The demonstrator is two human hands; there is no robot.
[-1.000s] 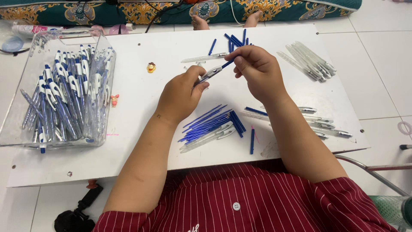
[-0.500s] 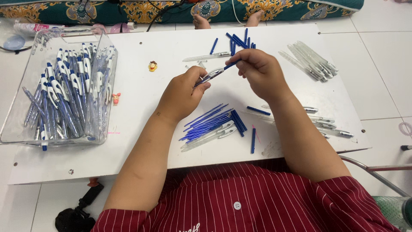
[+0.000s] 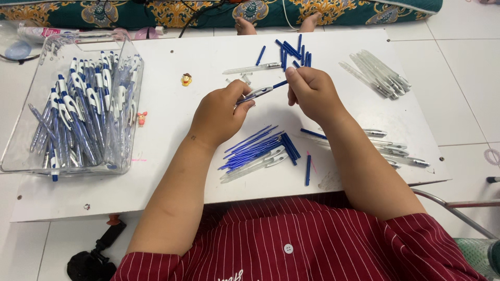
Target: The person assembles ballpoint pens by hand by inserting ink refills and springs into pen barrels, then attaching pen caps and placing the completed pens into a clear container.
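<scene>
Little has moved: left hand [image 3: 221, 112] still grips the pen [image 3: 256, 94], right hand [image 3: 311, 93] pinching its blue end.

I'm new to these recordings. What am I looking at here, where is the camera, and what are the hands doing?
There is no machine here: a person in a striped red shirt wears a camera on the head, so you look down at their own bare hands over a white board. The left hand and right hand hold one pen between them, its blue end at the right fingertips. On the board lie blue refills, short blue parts and clear barrels. At left, a clear plastic bin holds many blue and white pens.
</scene>
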